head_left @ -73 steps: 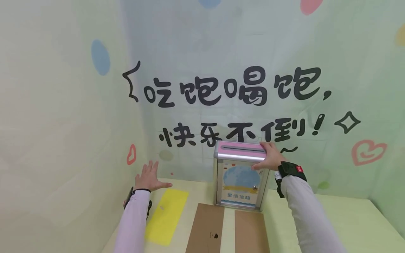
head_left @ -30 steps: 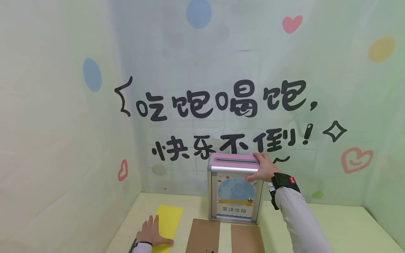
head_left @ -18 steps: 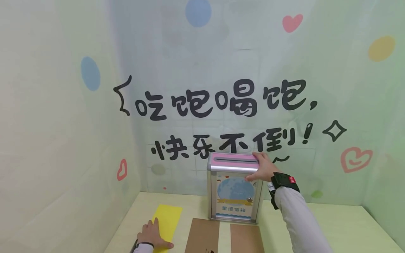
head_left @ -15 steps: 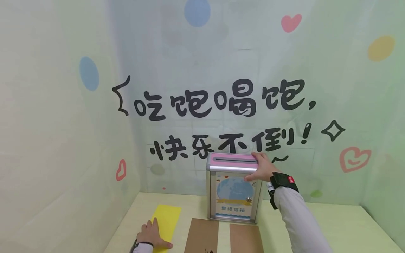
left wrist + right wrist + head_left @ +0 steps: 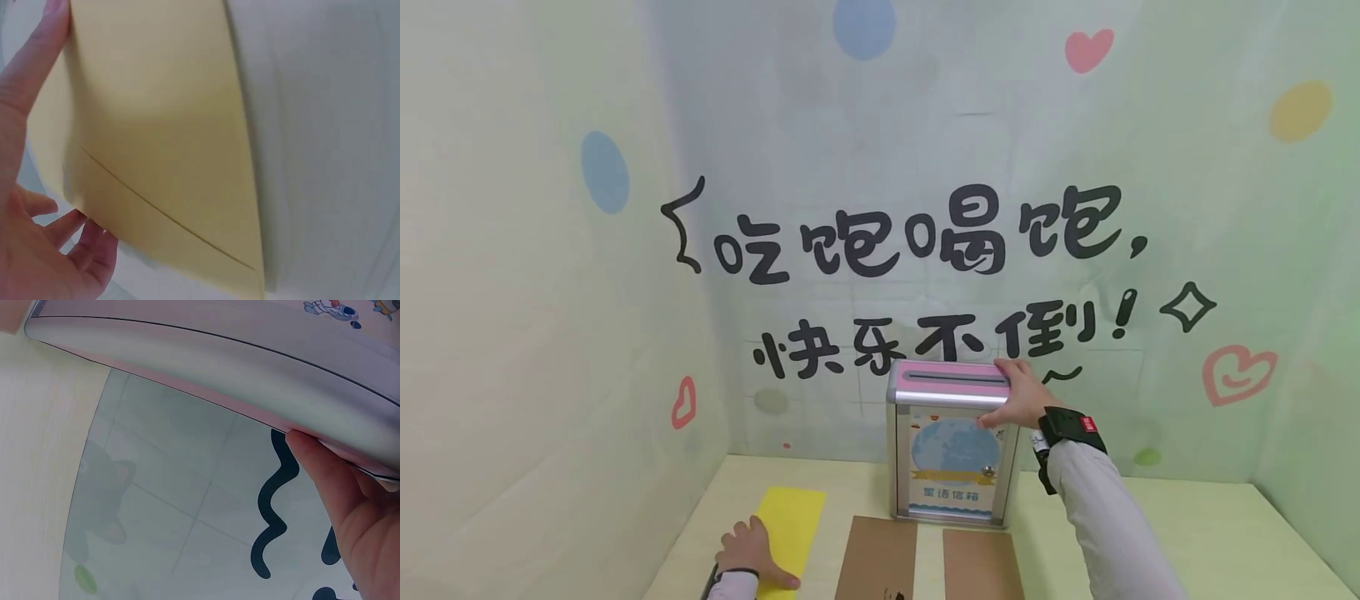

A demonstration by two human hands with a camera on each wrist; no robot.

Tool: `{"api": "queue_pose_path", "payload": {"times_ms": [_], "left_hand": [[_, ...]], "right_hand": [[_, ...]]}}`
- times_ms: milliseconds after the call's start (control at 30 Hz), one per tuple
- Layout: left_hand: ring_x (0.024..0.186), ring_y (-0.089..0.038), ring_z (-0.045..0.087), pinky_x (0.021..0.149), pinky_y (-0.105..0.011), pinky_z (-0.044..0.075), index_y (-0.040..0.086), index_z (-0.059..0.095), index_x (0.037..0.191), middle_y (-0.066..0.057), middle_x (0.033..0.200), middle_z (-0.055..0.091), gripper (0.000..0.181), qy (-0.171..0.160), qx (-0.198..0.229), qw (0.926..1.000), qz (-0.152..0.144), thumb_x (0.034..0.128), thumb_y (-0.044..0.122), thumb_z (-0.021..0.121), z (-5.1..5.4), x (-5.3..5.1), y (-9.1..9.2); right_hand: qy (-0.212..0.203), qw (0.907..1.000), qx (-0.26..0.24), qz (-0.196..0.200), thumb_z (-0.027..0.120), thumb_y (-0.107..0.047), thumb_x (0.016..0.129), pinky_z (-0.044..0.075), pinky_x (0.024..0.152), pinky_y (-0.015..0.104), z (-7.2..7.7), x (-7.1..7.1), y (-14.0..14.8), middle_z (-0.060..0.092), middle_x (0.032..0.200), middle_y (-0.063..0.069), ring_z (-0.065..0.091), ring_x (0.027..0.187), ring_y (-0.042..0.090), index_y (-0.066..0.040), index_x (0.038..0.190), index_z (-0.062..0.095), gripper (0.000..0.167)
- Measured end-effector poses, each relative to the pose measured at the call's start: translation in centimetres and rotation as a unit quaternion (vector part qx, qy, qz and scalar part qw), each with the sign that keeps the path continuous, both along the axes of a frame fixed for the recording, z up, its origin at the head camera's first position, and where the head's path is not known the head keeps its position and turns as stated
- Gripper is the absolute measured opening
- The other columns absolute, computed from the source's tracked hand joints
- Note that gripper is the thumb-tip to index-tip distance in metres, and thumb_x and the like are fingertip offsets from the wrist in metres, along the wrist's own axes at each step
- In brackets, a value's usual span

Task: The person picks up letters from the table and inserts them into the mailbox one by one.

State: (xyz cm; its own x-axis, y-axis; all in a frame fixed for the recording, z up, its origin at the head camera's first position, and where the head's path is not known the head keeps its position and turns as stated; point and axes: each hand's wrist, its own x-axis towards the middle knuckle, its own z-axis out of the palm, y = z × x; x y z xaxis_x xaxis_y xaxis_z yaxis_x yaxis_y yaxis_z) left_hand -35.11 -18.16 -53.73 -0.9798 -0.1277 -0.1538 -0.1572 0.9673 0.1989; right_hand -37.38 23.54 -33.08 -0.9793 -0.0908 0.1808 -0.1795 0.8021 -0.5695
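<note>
A letter box (image 5: 955, 454) with a pink slotted top and silver frame stands upright against the back wall. My right hand (image 5: 1024, 400) grips its top right corner, thumb on the front and fingers over the top. In the right wrist view my right hand (image 5: 350, 506) touches the box's edge (image 5: 219, 375). At lower left, my left hand (image 5: 749, 552) is at the left edge of a flat yellow envelope (image 5: 793, 529). The left wrist view has my left hand (image 5: 44, 256) pinching the creased yellow envelope (image 5: 162, 112), thumb on top, fingers curled at its edge.
Two brown cardboard-coloured pieces, one at left (image 5: 877, 554) and one at right (image 5: 981, 562), lie before the box on the pale table (image 5: 1195, 533). Printed walls (image 5: 865, 125) enclose the left, back and right.
My left hand has come down from above onto the yellow envelope, and its fingers have curled at the left edge. My right hand keeps its hold on the box. The head view has tilted up.
</note>
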Motion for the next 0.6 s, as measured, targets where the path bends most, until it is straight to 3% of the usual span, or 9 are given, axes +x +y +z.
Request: {"api": "queue_pose_path", "payload": {"times_ms": [100,267,367,500,600], "left_hand": [[0.081,-0.040,0.049,0.076,-0.054,0.044,-0.016,0.042,0.114,-0.025,0.090,0.047,0.118,0.015,0.015,0.9998,-0.003,0.0320,0.058,0.085,0.7,0.3,-0.6],[0.071,-0.033,0.050,0.068,-0.047,0.047,-0.010,0.047,0.092,-0.019,0.081,0.044,0.084,0.024,0.046,0.9986,-0.011,0.0428,0.044,0.088,1.3,0.7,-1.9],[0.070,-0.033,0.051,0.066,-0.046,0.047,-0.010,0.046,0.090,-0.020,0.081,0.045,0.068,0.036,0.072,0.9963,-0.032,0.0517,0.029,0.088,1.7,1.0,-2.5],[0.071,-0.035,0.054,0.065,-0.044,0.048,-0.011,0.047,0.085,-0.021,0.079,0.050,0.048,0.058,0.093,0.9916,-0.068,0.0596,0.009,0.082,2.2,0.7,-3.4],[0.068,-0.031,0.053,0.061,-0.040,0.046,-0.007,0.048,0.078,-0.016,0.073,0.052,0.032,0.068,0.093,0.9903,-0.077,0.0642,0.001,0.075,2.4,0.2,-4.0]], "right_hand": [[0.002,1.0000,0.003,-0.002,0.083,-0.035,0.056,0.041,0.085,0.051,0.0,0.0,0.0,0.029,0.131,0.023,0.044,0.102,0.036,-0.002,0.140,0.026,0.106],[0.006,1.0000,0.006,0.001,0.083,-0.035,0.056,0.042,0.084,0.050,0.0,-0.1,0.0,0.030,0.131,0.024,0.045,0.101,0.036,-0.001,0.139,0.027,0.107],[0.007,1.0000,0.007,0.001,0.083,-0.034,0.056,0.042,0.084,0.050,0.1,0.0,0.0,0.030,0.130,0.024,0.045,0.100,0.036,-0.001,0.139,0.027,0.106],[0.007,1.0000,0.005,-0.003,0.083,-0.032,0.057,0.042,0.084,0.050,0.3,0.2,0.0,0.030,0.129,0.023,0.045,0.100,0.036,-0.001,0.139,0.027,0.104],[0.005,1.0000,0.004,-0.001,0.083,-0.032,0.057,0.042,0.084,0.051,0.4,0.3,-0.1,0.030,0.130,0.023,0.045,0.101,0.036,-0.001,0.139,0.027,0.104]]}}
